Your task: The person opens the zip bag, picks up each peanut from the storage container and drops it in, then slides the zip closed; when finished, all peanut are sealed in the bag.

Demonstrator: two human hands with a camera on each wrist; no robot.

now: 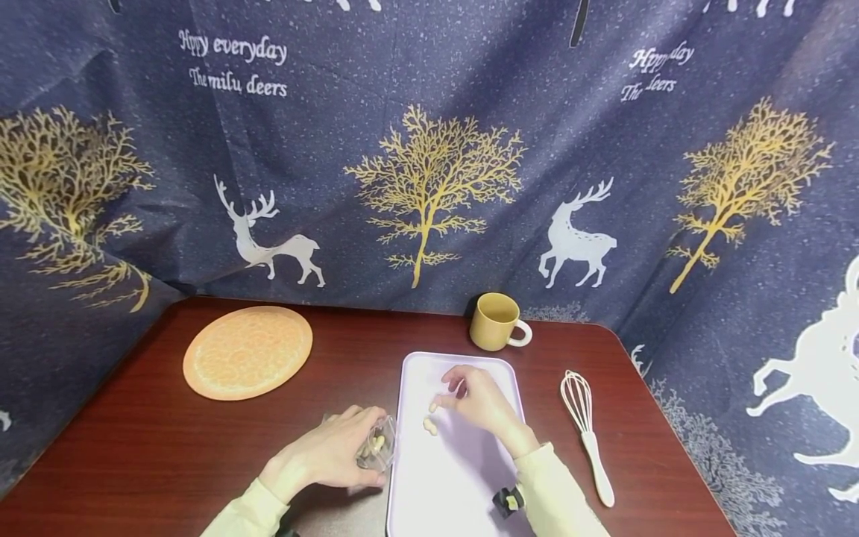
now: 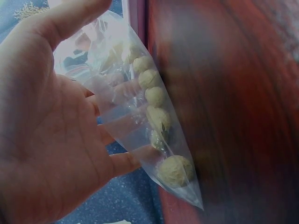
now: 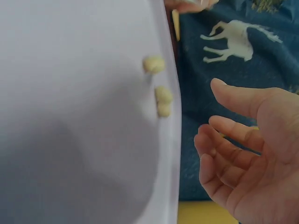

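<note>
My left hand grips a clear plastic bag just beside the left rim of a pale lilac tray. Several pale yellow round pieces sit in a row inside the bag; the fingers of the left hand show through the plastic. Above the tray hovers my right hand, fingers bent, thumb apart from them, nothing seen between. Close to its thumb, small pale yellow pieces lie on the tray, two of them touching and one separate.
A mustard mug with a white handle stands behind the tray. To the tray's right lies a white whisk. An orange-patterned round mat lies at the back left of the reddish-brown table. Patterned blue cloth hangs behind.
</note>
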